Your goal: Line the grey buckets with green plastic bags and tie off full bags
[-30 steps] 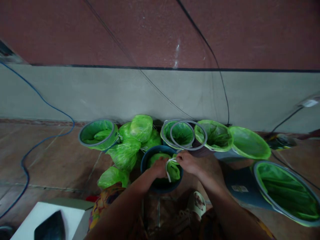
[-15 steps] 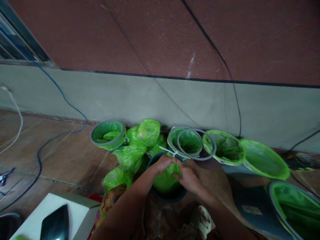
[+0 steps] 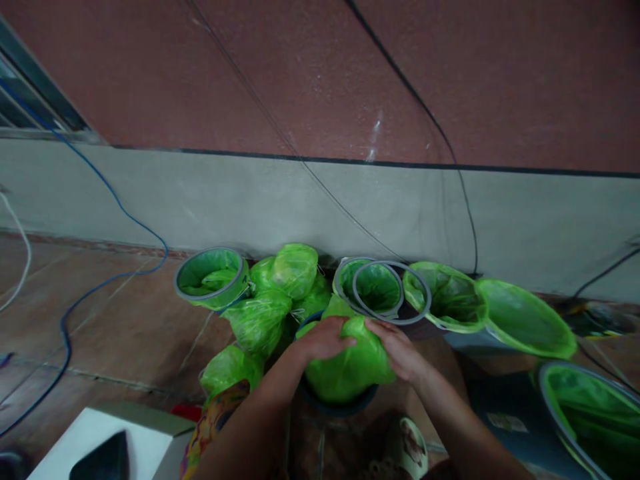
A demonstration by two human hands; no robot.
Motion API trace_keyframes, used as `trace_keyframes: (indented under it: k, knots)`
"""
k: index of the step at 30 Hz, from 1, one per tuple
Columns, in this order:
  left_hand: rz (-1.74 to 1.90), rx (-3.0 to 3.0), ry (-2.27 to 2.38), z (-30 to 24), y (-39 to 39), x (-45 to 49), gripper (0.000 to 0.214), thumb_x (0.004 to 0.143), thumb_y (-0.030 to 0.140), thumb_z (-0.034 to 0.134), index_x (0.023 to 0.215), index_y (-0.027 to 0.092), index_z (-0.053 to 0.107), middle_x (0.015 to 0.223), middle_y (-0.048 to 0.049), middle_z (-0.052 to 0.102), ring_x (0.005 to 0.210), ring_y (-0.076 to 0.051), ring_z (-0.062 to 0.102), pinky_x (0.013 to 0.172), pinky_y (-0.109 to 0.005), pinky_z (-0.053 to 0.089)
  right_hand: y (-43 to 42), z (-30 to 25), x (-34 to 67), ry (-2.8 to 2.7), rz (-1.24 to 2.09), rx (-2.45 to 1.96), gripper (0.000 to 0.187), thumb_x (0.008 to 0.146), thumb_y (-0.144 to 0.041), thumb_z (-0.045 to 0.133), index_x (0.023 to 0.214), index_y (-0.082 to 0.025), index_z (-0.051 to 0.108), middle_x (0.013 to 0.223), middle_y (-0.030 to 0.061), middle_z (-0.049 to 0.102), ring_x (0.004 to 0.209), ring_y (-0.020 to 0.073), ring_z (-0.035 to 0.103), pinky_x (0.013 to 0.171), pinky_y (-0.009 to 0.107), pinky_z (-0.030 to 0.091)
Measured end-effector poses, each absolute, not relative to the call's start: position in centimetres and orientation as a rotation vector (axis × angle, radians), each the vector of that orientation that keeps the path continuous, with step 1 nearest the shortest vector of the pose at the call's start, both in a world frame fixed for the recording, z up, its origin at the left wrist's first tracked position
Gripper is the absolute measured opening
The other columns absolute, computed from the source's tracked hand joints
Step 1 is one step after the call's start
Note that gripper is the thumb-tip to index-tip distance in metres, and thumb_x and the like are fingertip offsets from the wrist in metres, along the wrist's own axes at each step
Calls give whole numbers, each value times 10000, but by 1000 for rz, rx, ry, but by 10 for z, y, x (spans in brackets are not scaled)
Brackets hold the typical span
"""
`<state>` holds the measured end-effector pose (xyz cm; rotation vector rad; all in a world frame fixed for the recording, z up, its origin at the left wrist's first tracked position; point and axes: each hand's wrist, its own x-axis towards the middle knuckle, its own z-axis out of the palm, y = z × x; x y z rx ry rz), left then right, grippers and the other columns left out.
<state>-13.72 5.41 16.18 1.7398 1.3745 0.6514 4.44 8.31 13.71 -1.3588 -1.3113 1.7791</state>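
A thin green garbage bag (image 3: 350, 373) stands in and bulges over a dark bin (image 3: 335, 409) in front of me. My left hand (image 3: 327, 339) grips the bag's upper left side, its thumb lying across the plastic. On the upper right side, my right hand (image 3: 397, 348) holds the bag, with the fingertips near its top. The bag's plastic puffs up between both hands. Most of the bin is hidden by the bag, and what the bag contains cannot be seen.
Several filled green bags (image 3: 260, 320) are piled left of the bin. Beside them stands a lined bin (image 3: 180, 283). Along the wall are further lined bins, loose grey rings (image 3: 429, 300) and a tipped dark bin (image 3: 493, 400). A white box (image 3: 107, 433) carries a dark tablet-like object. A blue cable (image 3: 65, 327) crosses the floor.
My hands have moved apart from the bag's gathered, pinched top to its two sides. The bag now looks fuller and higher, and the white tie strip is out of sight.
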Motion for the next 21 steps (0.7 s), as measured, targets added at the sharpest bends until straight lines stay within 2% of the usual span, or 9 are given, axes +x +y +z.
trace_keyframes:
  k: [1,3,6,8,11,16,21]
  knots:
    - [630,1765,1400,159,55,-135,143,775,276,612,827,193,716,784,-43,716,729,-198,653,703,-292,502,85,142,46,-1312,1719,-1363,449,797,-576,534,917,-162,659,850,112,709,746,248,674,717,377,528]
    - [595,1789,1389,155,57,-131,245,848,289,498,744,181,692,711,-46,687,671,-184,628,657,-286,481,88,150,49,-1511,1443,-1363,516,769,-584,582,1073,-171,636,1019,124,699,942,278,662,846,406,509]
    - [664,1680,1533,154,61,-130,313,859,349,484,650,179,644,605,-27,618,592,-161,574,573,-266,434,83,157,50,-1989,1074,-1260,811,661,-515,725,1364,-207,464,1341,127,552,1236,298,515,1051,440,394]
    - [704,1564,1628,157,62,-131,388,864,423,472,593,176,598,537,-11,545,538,-144,523,511,-254,384,74,156,44,-2210,1015,-1212,919,645,-461,748,1442,-210,366,1402,132,499,1283,306,472,1072,442,380]
    - [768,1424,1626,165,61,-134,470,852,532,467,565,171,559,506,9,482,514,-122,473,476,-238,338,62,149,32,-2250,965,-1281,774,737,-362,668,1435,-202,375,1320,144,570,1223,306,531,1021,441,429]
    - [1043,1330,1533,192,54,-153,487,884,553,422,624,171,576,550,21,511,529,-104,466,507,-219,362,71,154,10,-2130,1007,-1127,486,819,-226,505,1304,-243,518,1166,89,666,1074,254,621,942,410,485]
    - [1878,1254,1846,223,40,-201,259,904,406,490,938,186,623,873,-30,647,841,-150,598,791,-265,463,110,189,-52,-2065,990,-917,377,761,-137,459,1076,-224,647,1095,55,685,1038,236,623,931,392,478]
